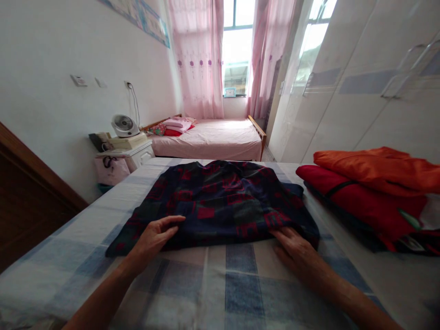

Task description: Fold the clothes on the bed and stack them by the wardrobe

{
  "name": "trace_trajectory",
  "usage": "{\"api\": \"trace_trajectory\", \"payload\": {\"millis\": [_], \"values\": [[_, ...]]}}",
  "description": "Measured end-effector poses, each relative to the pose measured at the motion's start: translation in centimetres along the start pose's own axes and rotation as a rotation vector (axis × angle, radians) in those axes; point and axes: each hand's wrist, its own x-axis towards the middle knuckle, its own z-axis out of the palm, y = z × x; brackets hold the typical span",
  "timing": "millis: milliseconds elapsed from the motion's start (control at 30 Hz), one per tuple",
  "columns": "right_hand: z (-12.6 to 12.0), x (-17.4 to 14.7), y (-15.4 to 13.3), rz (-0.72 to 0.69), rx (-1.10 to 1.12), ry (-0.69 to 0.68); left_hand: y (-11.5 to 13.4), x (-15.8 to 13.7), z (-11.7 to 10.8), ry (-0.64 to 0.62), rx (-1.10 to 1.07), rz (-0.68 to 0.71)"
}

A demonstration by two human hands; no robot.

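Spread in front of me is a dark garment (220,201), navy and green with red squares, rumpled along its far side. It looks like a folded shirt or jacket, though its exact kind is unclear. My left hand (156,236) rests at its near left part, fingers stretched out and thumb apart, grasping nothing. At the near right edge, my right hand (295,247) touches the cloth with extended fingers; its fingertips are partly hidden at the hem. A bit of dark blue cloth (294,189) shows from beneath the garment's right side.
The garment lies on a bed with a blue-and-white checked sheet (240,288). To the right is a pile of clothes, with an orange garment (378,169) over a red one (364,201). Beyond are a pink bed (213,142), a nightstand with a fan (124,126), and white wardrobes (357,101).
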Motion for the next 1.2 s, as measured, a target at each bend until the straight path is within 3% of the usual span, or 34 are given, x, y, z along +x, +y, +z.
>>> {"api": "trace_trajectory", "payload": {"millis": [133,267,333,400,467,567,633,767,900,1000,1200], "values": [[-0.7,0.5,0.2,0.124,0.181,-0.091,-0.3,0.0,-0.1,0.037,-0.064,-0.014],[-1.1,0.3,0.1,0.128,0.227,-0.104,-1.1,0.2,-0.3,-0.017,0.112,0.024],[-2.2,-0.3,-0.4,0.071,0.230,-0.164,-1.4,0.2,-0.6,0.074,0.244,0.102],[-4.3,-0.5,-1.3,0.021,0.247,-0.228,-1.2,0.3,-0.9,0.244,0.372,0.220],[-6.8,0.1,-2.5,0.018,0.259,-0.164,-0.3,0.6,-0.9,0.349,0.479,0.347],[-9.1,3.0,-4.6,0.024,0.212,0.129,1.8,1.7,0.8,0.339,0.618,0.501],[-8.3,5.7,-5.7,-0.027,0.150,0.225,2.8,2.7,2.7,0.295,0.712,0.575],[-2.3,9.5,-5.2,-0.155,-0.038,0.143,1.8,4.7,5.9,0.146,0.907,0.569],[3.3,9.6,-1.5,-0.017,-0.138,-0.025,-1.5,5.5,5.5,0.076,0.981,0.448],[4.4,8.9,0.4,0.099,-0.127,-0.072,-2.8,5.4,4.7,0.090,0.961,0.391],[3.9,8.9,0.4,0.099,-0.135,-0.074,-2.6,5.4,4.8,0.102,0.942,0.367]]}}
